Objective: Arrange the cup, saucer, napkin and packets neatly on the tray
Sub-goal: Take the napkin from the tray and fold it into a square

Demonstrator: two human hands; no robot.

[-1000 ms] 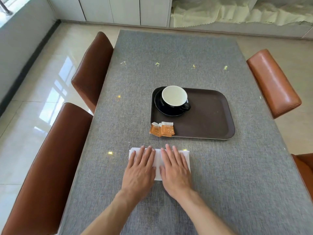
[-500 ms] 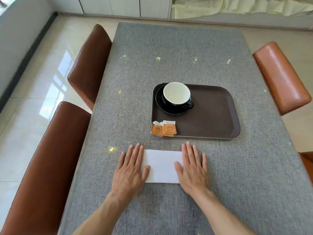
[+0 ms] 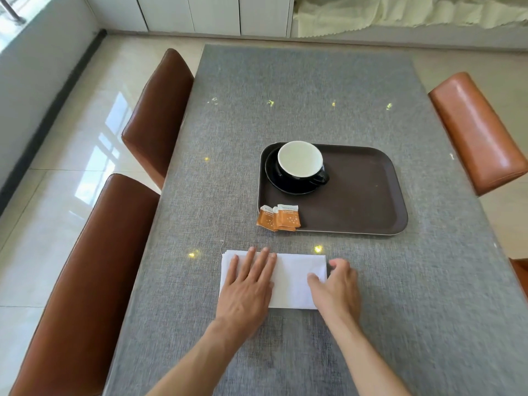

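A folded white napkin (image 3: 294, 278) lies on the grey table in front of the dark brown tray (image 3: 360, 195). My left hand (image 3: 248, 287) lies flat on the napkin's left half, fingers spread. My right hand (image 3: 337, 287) curls around the napkin's right edge, thumb on top of the cloth. A black cup (image 3: 300, 164) with a white inside stands on a black saucer (image 3: 274, 178) in the tray's far left corner. Orange packets (image 3: 278, 218) overlap at the tray's near left corner, partly hanging over its rim.
The grey table (image 3: 314, 95) has two brown chairs (image 3: 85, 267) along its left side and an orange-brown chair (image 3: 480, 130) on the right. The right half of the tray holds nothing. White cabinets and a pale cloth stand behind the table.
My hands slid apart across the napkin, then my left hand moved back onto its left half. My right hand went from flat to curled at the right edge.
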